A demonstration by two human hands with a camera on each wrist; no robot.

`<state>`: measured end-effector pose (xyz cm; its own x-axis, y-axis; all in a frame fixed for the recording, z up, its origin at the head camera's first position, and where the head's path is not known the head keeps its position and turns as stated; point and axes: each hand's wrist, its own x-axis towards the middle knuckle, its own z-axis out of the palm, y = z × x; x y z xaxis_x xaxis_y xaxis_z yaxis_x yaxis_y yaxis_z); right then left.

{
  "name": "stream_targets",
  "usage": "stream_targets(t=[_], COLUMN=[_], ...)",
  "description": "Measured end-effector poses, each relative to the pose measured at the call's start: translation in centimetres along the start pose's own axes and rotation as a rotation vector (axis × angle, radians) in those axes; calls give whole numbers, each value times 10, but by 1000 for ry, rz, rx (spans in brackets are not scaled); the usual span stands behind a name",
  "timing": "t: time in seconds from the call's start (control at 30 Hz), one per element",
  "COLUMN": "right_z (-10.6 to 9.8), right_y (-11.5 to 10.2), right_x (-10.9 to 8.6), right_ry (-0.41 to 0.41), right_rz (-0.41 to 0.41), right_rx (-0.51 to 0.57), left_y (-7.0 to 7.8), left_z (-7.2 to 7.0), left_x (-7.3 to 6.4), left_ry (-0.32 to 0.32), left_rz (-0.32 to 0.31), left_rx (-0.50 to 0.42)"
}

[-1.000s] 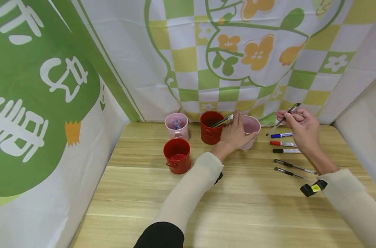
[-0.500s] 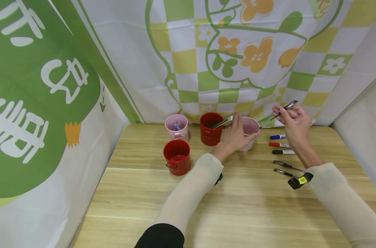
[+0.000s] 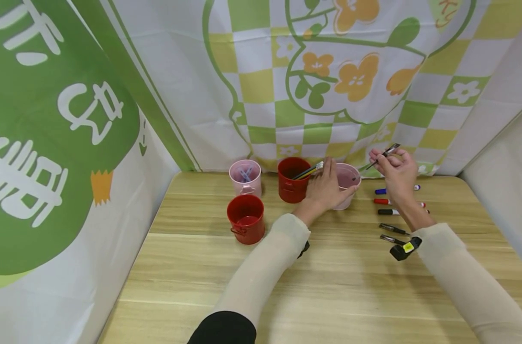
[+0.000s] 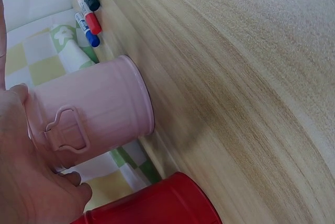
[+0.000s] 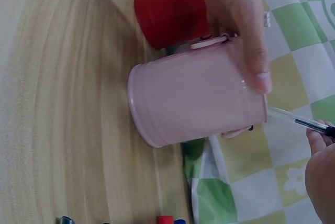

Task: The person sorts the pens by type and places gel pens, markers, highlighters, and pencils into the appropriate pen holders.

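A pale pink bucket (image 3: pixel 342 204) stands near the back of the table. My left hand (image 3: pixel 324 190) grips its upper part, thumb along the near side of the rim; the left wrist view shows the small wire handle (image 4: pixel 84 135) on its side. Between the thumb and fingers of my right hand (image 3: pixel 399 177), to the right of that bucket, is a clear gel pen (image 5: pixel 301 121) with a black grip. The pen slants, and its far end reaches the bucket's mouth in the right wrist view.
Blue (image 3: pixel 380 191), red (image 3: pixel 381 201) and black (image 3: pixel 387 212) markers lie right of the bucket, with two gel pens (image 3: pixel 393 230) nearer. Leftward stand a red bucket (image 3: pixel 292 191) with pencils, another pink bucket (image 3: pixel 245 184) holding bluish sticks, and a nearer red bucket (image 3: pixel 246 224). Printed cloth hangs behind.
My right hand has moved left with the gel pen, from above the markers to beside the pink bucket. The left hand has stayed on the bucket.
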<state>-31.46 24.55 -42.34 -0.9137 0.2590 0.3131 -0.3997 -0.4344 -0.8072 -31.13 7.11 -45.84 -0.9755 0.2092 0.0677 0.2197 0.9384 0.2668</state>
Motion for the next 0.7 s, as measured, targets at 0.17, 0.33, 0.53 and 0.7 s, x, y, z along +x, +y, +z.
stream_targets(t=[0.17, 0.33, 0.53, 0.7], right_z=[-5, -9, -12, -13], right_y=[7, 14, 21, 21], right_x=[-1, -2, -3, -4], right_ry=[-22, -49, -87, -97], right_rz=[17, 41, 49, 67], right_rx=[-77, -101, -213, -371], left_y=[0, -1, 0, 0], left_z=[1, 2, 1, 0], left_x=[0, 0, -1, -1], left_ry=[9, 11, 15, 12], left_rz=[2, 10, 9, 6], left_rx=[-1, -9, -12, 0])
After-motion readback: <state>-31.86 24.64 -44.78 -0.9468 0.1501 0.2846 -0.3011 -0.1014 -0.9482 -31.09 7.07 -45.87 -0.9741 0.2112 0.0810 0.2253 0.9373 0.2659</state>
